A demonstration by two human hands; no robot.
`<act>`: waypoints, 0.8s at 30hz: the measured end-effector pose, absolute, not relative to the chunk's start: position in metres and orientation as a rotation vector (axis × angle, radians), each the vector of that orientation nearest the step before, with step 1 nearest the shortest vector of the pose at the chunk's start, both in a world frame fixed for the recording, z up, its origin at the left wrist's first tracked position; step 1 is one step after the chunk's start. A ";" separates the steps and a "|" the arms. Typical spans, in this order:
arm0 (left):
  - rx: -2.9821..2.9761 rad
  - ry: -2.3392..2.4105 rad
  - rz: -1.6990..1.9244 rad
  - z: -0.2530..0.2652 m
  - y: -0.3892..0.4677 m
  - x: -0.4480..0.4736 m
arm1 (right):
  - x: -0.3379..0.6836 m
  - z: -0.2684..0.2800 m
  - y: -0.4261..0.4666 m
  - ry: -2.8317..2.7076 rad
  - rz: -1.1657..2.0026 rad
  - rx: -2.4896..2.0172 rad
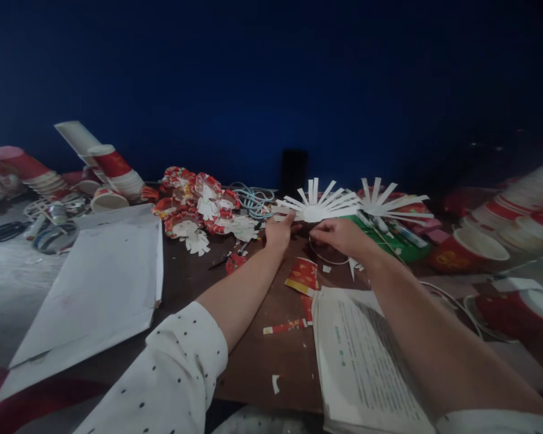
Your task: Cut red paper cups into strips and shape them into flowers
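Note:
A white paper cup cut into fanned-out strips is held up at the far side of the table, its strips pointing outward. My left hand has its thumb and fingers closed on the left side of this cut cup. Just to the right, the fingers of my right hand are pinched together below the cup. From them hangs a thin, pale curved strip, like a cup rim. Behind my right hand is a second fanned-out cut cup. Red paper scraps lie on the table between my forearms.
Finished-looking red and white paper crafts pile up beyond my left arm. A white board lies at left, near stacked red cups. An open book is under my right forearm. More cups lie right of a green tray.

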State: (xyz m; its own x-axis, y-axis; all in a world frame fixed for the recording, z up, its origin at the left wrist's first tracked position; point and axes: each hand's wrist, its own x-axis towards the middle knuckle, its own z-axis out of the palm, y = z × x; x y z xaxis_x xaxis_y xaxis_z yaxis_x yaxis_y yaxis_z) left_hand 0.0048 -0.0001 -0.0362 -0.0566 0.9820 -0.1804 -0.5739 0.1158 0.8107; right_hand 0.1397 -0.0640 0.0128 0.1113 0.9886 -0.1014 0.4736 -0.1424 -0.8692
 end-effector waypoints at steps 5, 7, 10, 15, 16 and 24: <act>0.635 0.888 1.391 -0.040 0.003 0.007 | 0.112 0.039 -0.092 -2.351 0.609 -1.934; 0.630 0.899 1.401 -0.039 0.004 0.006 | 0.098 0.040 -0.098 -2.483 0.466 -2.003; 0.625 0.884 1.423 -0.038 0.004 0.006 | 0.089 0.036 -0.097 -2.547 0.542 -1.962; 0.482 0.870 1.438 -0.034 0.002 0.004 | 0.100 0.024 -0.085 -2.441 0.717 -1.878; 0.453 0.856 1.443 -0.032 0.001 0.003 | 0.104 0.021 -0.082 -2.408 0.703 -1.871; 0.362 0.801 1.427 -0.023 -0.003 0.001 | 0.168 0.029 -0.059 -1.779 0.179 -2.414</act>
State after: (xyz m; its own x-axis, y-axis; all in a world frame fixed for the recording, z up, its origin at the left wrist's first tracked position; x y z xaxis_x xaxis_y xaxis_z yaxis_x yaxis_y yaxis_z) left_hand 0.0010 -0.0035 -0.0234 -0.0530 0.9608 -0.2722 -0.7327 0.1478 0.6643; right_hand 0.1680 -0.0587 0.0290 0.2950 0.9554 -0.0140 0.9390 -0.2926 -0.1809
